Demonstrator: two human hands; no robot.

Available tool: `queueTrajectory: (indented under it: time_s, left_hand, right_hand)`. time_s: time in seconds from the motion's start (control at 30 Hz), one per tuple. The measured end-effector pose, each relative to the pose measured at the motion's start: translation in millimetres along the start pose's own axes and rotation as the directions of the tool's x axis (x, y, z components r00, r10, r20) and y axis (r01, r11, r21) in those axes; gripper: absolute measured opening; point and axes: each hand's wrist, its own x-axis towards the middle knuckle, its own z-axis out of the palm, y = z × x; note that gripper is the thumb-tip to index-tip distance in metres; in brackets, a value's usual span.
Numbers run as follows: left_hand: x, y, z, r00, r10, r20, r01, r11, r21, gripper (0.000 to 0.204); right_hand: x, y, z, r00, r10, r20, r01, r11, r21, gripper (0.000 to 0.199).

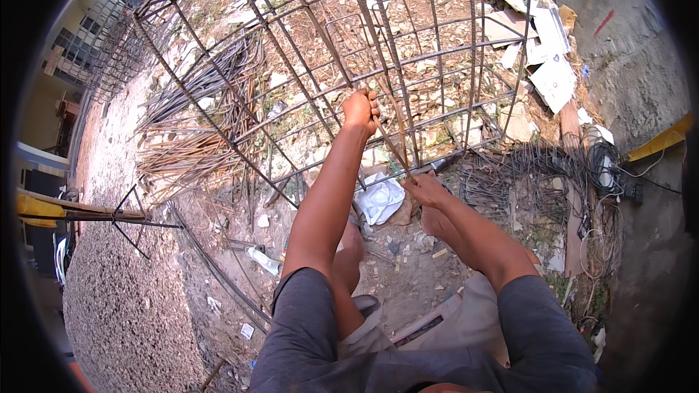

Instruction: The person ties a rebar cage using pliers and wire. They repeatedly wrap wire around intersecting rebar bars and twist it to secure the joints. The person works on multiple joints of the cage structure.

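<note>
A cage of steel reinforcing bars (pixel 271 23) stands in front of me, its long bars crossed by bent rectangular ties. My left hand (pixel 359 110) is closed in a fist at a crossing of the cage, around a steel bar (pixel 317 29) as far as I can see. Lower and to the right, my right hand (pixel 428 191) is closed, fingers together, at the lower end of a thin rusty rod (pixel 397 118). That rod slants up toward my left hand; its upper part is lost among the bars. A crumpled white plastic bag (pixel 380 199) lies on the ground below the cage.
Loose bars (pixel 196 94) lie in a heap at the left. Tangled tie wire (pixel 502 175) and black cable (pixel 603 167) sit at the right. Broken white boards (pixel 553 76) lie at the upper right. A gravel pile (pixel 131 306) fills the lower left, near a yellow-ended pole (pixel 40 207).
</note>
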Motion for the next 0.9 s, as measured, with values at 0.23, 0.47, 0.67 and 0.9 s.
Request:
queueTrajectory:
  time_s: [0.23,0.47,0.67,0.9]
  left_hand:
    - [-16.3,-44.8,19.1,0.989,0.071,-0.129,-0.032,0.96,0.278,0.013]
    - [-25.4,-61.4,-21.7,0.997,-0.039,-0.064,0.048,0.987,0.154,0.016]
    - [-37.8,-52.5,-12.3,0.993,-0.075,-0.095,0.094,0.973,0.213,0.015]
    - [29.8,-69.9,-32.4,0.976,-0.053,-0.213,0.105,0.965,0.24,0.031]
  right_hand:
    - [-75.4,37.2,-178.8,0.898,-0.208,-0.388,-0.02,0.861,-0.508,0.046]
    - [-127.7,-34.1,-244.3,0.759,-0.317,-0.569,0.356,0.933,-0.046,0.034]
    - [-113.7,-57.6,-220.3,0.821,-0.015,-0.571,0.57,0.068,0.819,0.034]
    - [-130.1,-172.2,-187.7,0.826,-0.263,-0.499,0.535,0.089,0.84,0.044]
